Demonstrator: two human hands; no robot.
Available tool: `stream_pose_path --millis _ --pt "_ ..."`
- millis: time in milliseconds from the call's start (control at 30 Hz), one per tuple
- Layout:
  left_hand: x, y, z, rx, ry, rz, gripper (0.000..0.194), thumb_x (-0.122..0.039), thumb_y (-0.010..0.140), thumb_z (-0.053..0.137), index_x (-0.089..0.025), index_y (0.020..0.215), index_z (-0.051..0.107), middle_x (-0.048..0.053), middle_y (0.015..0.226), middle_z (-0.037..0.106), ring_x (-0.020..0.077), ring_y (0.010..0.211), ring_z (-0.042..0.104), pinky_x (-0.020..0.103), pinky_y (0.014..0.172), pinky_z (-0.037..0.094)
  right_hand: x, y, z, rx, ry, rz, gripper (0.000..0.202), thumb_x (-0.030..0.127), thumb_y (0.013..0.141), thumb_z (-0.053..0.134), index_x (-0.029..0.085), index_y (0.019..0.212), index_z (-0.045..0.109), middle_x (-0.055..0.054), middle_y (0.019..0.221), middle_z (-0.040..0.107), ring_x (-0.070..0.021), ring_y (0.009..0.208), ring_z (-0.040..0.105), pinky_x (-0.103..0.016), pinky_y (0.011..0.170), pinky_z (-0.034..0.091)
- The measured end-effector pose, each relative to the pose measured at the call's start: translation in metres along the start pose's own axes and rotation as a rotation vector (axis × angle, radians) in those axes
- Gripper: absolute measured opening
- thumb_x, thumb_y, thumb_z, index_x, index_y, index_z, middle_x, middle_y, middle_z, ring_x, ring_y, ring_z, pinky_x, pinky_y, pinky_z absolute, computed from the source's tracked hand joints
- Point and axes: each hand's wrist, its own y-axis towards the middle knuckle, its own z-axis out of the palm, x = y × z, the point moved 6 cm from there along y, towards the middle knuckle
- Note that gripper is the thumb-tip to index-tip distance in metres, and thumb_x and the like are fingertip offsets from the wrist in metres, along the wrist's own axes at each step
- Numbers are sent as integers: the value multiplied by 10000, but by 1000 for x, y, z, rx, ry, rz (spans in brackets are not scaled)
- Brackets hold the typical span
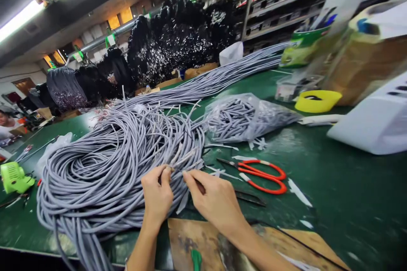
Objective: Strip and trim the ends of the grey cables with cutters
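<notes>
You seemingly pinched pale cable end (185, 158) in left hand (158, 192); right hand (218, 197) had fingertips closed just beside, anything held too small to tell. Grey cable coil (92, 190) lay on green table (337, 173). Step seemed fingertip work; next move called for steady pinch.

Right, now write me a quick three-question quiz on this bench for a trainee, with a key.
1. Multiple choice: what colour are the handles of the scissors?
A) yellow
B) red
C) blue
2. True or false: in the picture, the clear plastic bag of short grey pieces lies to the left of the big grey cable coil.
3. Short answer: which is nearer the scissors, the left hand or the right hand?

Key:
1. B.
2. False; the bag lies to the right of the coil.
3. The right hand.
</notes>
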Motion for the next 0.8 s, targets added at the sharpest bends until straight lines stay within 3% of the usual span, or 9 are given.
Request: stream_pose_path --millis 267,433,533,667,800 --pt "-5 -1 0 58 11 45 286 -229 843 405 -130 692 627 15 515 556 124 462 501 216 456 349 2 2 5 39 77 39 396 269 887 334 184 539 502 13 456 536 -87 373 452 -200 432 298" --pt "-11 -2 -2 39 42 111 277 -203 845 410 -138 709 642 28 536 595 128 464 524 219 472 398 2 3 1 13 172 51 392 268 871 359 184 503 464 37 416 445 -75 356 372 -190 399 286" --pt "-17 -4 0 32 71 212 236 -171 838 438 -133 761 659 45 579 633 136 502 565 224 509 441 -3 3 6 64 272 107 397 299 859 373 185 486 444 45 404 403 -75 362 357 -190 378 279" --pt "-25 -8 2 -34 152 355 219 -135 841 449 -118 886 663 79 691 650 143 606 609 228 574 479 -16 1 18 151 423 264 388 349 839 372 179 502 465 23 440 472 -96 406 425 -200 410 342" --pt "-29 -14 0 -138 241 371 215 -148 850 459 -123 947 648 66 677 630 131 575 601 219 548 480 -22 0 25 189 527 342 395 393 817 370 177 503 471 7 462 502 -116 440 464 -222 447 382"
